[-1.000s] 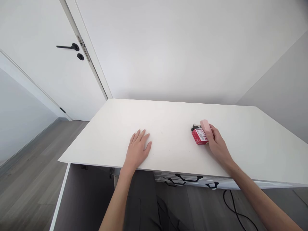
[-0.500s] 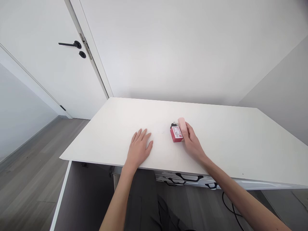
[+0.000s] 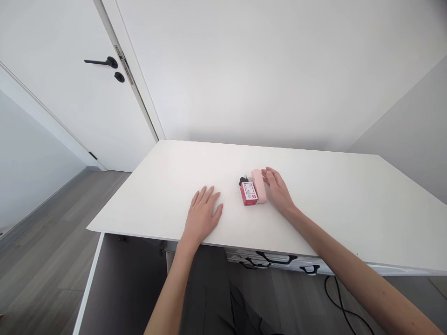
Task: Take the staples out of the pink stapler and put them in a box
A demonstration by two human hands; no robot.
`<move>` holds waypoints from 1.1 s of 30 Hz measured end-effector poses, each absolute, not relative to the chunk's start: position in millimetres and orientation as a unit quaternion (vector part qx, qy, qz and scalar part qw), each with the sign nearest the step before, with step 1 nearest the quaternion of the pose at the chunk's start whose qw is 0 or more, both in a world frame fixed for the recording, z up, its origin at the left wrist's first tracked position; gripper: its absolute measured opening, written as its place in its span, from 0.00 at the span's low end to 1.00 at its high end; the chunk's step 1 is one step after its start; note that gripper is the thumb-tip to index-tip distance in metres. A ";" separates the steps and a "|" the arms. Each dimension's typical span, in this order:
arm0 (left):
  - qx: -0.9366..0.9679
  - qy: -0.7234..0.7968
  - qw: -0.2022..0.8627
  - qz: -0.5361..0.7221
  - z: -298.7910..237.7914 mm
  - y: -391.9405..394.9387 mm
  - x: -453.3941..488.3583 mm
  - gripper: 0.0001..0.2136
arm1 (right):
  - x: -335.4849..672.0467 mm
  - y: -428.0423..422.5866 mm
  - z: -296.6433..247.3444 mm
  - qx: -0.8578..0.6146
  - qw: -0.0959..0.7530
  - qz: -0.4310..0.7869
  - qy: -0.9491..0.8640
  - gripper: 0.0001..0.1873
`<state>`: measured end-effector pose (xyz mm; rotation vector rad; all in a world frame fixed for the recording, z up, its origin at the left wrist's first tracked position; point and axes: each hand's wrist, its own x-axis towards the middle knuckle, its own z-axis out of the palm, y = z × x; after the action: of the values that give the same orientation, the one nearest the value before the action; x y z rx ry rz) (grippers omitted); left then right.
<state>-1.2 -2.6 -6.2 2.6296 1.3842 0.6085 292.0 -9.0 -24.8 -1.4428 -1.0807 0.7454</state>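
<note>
Right hand (image 3: 278,190): fingers (image 3: 270,175) open and loosely curved, gripping nothing, their tips just beside the far end of a pale pink oblong plastic block (image 3: 259,186); contact cannot be told. The block lies mid-counter, its long axis running from near edge to far edge of the white counter (image 3: 349,209). A small red cardboard box (image 3: 249,194) touches its left side. Left hand (image 3: 202,215): fingers open, flat by the near edge.
</note>
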 end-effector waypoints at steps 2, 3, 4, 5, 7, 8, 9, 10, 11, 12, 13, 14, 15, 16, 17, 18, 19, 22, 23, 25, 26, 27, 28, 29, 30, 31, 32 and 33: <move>0.865 0.459 0.056 0.196 -5.9 -2.3 -1.0 0.21 | 300.4 3.6 -22.8 -0.595 0.582 0.327 -0.447 0.31; 0.864 0.460 0.057 0.195 -5.8 -2.3 -0.9 0.21 | 303.6 9.4 -21.3 -0.585 0.590 0.331 -0.447 0.30; 0.864 0.461 0.057 0.194 -5.8 -2.2 -0.9 0.21 | 306.2 14.6 -19.8 -0.575 0.594 0.337 -0.450 0.29; 0.863 0.462 0.058 0.194 -5.9 -2.4 -0.9 0.21 | 308.3 19.2 -18.6 -0.568 0.595 0.343 -0.454 0.29; 0.863 0.462 0.058 0.194 -6.3 -3.1 -1.2 0.21 | 311.4 26.0 -17.6 -0.559 0.593 0.356 -0.458 0.28; 0.864 0.462 0.058 0.194 -6.4 -3.6 -1.3 0.21 | 312.4 28.4 -17.6 -0.556 0.592 0.362 -0.458 0.28; 0.864 0.462 0.057 0.194 -6.3 -4.1 -1.1 0.21 | 313.1 30.0 -17.9 -0.553 0.593 0.367 -0.455 0.28; 0.864 0.461 0.058 0.195 -5.8 -4.2 -0.6 0.21 | 313.4 31.1 -18.1 -0.551 0.596 0.370 -0.452 0.28; 0.863 0.460 0.061 0.198 -4.6 -3.8 0.5 0.21 | 313.3 31.8 -18.3 -0.548 0.600 0.373 -0.448 0.28; 0.863 0.458 0.067 0.203 -2.7 -2.6 2.3 0.20 | 312.9 32.2 -18.2 -0.546 0.603 0.373 -0.446 0.27; 0.863 0.454 0.077 0.210 0.2 -0.3 5.0 0.20 | 312.2 32.4 -17.8 -0.545 0.605 0.372 -0.445 0.27; 0.861 0.451 0.089 0.219 4.2 3.2 8.7 0.19 | 311.3 32.4 -17.1 -0.546 0.605 0.370 -0.445 0.27; 0.857 0.450 0.106 0.228 9.2 8.1 13.4 0.18 | 310.4 32.5 -16.2 -0.548 0.605 0.366 -0.447 0.27; 0.850 0.454 0.125 0.236 15.1 14.2 19.0 0.17 | 309.5 32.6 -15.3 -0.550 0.603 0.363 -0.449 0.27; 0.840 0.462 0.148 0.243 21.7 21.3 25.4 0.16 | 308.8 32.8 -14.4 -0.553 0.600 0.361 -0.451 0.28; 0.828 0.474 0.175 0.243 28.7 29.1 32.4 0.16 | 308.3 33.0 -13.6 -0.556 0.598 0.359 -0.453 0.28; 0.813 0.489 0.204 0.241 35.6 37.3 39.8 0.15 | 308.0 33.4 -13.1 -0.558 0.595 0.358 -0.454 0.28; 0.795 0.519 0.260 0.177 52.1 60.7 62.7 0.15 | 308.5 34.9 -13.1 -0.560 0.592 0.358 -0.456 0.29; 0.793 0.525 0.266 0.157 55.4 67.1 69.9 0.15 | 308.8 35.4 -13.4 -0.559 0.592 0.358 -0.457 0.29; 0.790 0.538 0.270 0.122 58.5 77.2 82.8 0.17 | 309.2 36.4 -14.1 -0.559 0.591 0.357 -0.458 0.28; 0.787 0.545 0.270 0.107 58.6 80.9 88.3 0.18 | 309.2 36.7 -14.5 -0.560 0.590 0.358 -0.458 0.28; 0.783 0.551 0.273 0.093 58.0 83.7 92.9 0.19 | 309.2 37.1 -14.9 -0.561 0.590 0.358 -0.458 0.27; 0.780 0.555 0.278 0.082 57.1 85.8 96.7 0.20 | 309.2 37.3 -15.3 -0.563 0.589 0.357 -0.457 0.27; 0.776 0.557 0.286 0.075 55.9 87.3 99.6 0.21 | 309.1 37.6 -15.7 -0.564 0.588 0.357 -0.458 0.26; 0.774 0.556 0.296 0.071 54.8 88.5 101.7 0.20 | 308.9 37.8 -16.0 -0.564 0.587 0.356 -0.458 0.26; 0.771 0.553 0.307 0.072 53.8 89.4 102.9 0.19 | 308.8 37.9 -16.3 -0.565 0.586 0.356 -0.460 0.26; 0.768 0.549 0.320 0.078 53.0 90.3 103.2 0.18 | 308.7 38.0 -16.5 -0.566 0.585 0.355 -0.461 0.26; 0.765 0.546 0.331 0.087 52.4 91.4 102.8 0.17 | 308.6 38.1 -16.6 -0.566 0.583 0.354 -0.463 0.26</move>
<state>102.8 91.4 52.4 2.0001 1.4263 0.2274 308.6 38.1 -16.6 -1.3210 -1.0805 0.8257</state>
